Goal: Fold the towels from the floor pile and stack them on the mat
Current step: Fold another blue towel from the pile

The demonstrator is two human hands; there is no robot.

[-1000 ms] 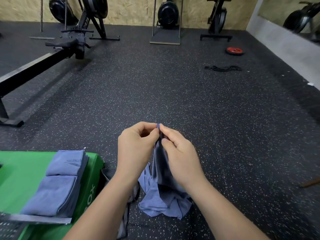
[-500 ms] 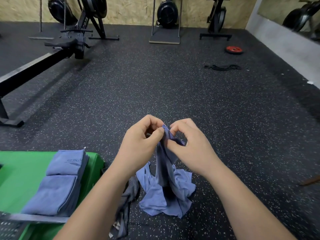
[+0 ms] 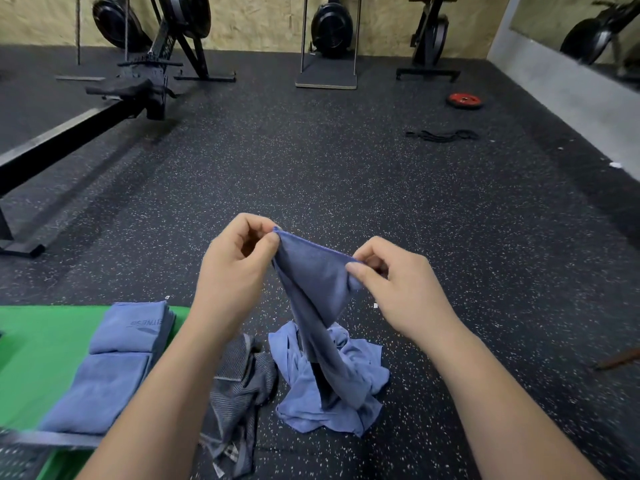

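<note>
Just above a speckled gym floor (image 3: pixel 346 168), a person's left hand (image 3: pixel 239 271) and right hand (image 3: pixel 405 292) hold up a blue towel (image 3: pixel 311 282). Each hand pinches its top edge between thumb and curled fingers (image 3: pixel 356 270), and a short stretch of hem slopes between them. The rest of the cloth hangs twisted and ends in a crumpled heap on the floor at six o'clock, just beside a grey striped towel (image 3: pixel 242 379) at seven o'clock. Folded blue towels (image 3: pixel 104 389) already lie on the green mat (image 3: pixel 41 344) at eight o'clock. The step in hand looks like finding the corners before the first fold. The risk is that the hands appear to grip only part of the edge. Spreading from there could leave the cloth bunched and the fold crooked. A light pinch might also slip, or the trailing end might drag the grey towel along.
</note>
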